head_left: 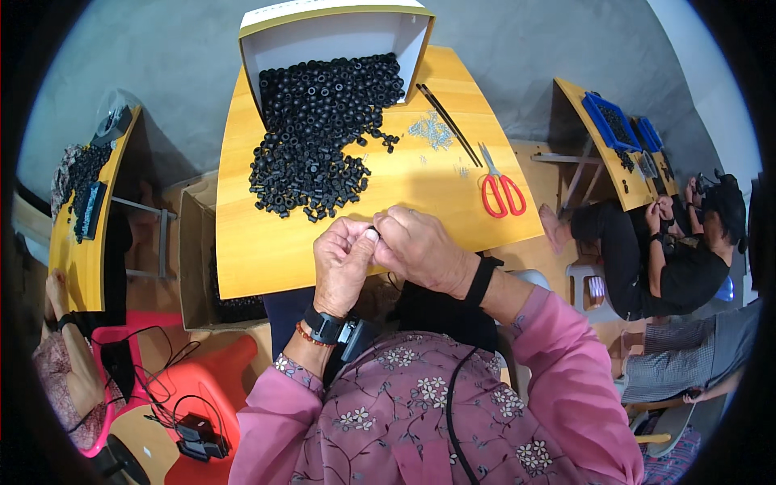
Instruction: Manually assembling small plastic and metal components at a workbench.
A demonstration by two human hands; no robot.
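Note:
My left hand (343,260) and my right hand (422,249) meet at the near edge of the yellow table, fingertips pinched together. A dark bit shows between them, but the fingers hide most of it and I cannot make out what it is. Just beyond my hands lies a heap of small black ring-shaped parts (311,174), spilling out of a tipped white box (339,40). To the right is a scatter of tiny silvery metal pieces (432,131). Scissors with red handles (503,194) rest at the table's right, blades pointing away.
Two thin dark sticks (449,125) lie beyond the scissors. A cardboard box (199,259) stands on the floor at left, near a red stool (210,396) with cables and a black device. At right, a person (687,259) works at another table with blue trays (612,121); another sits at far left.

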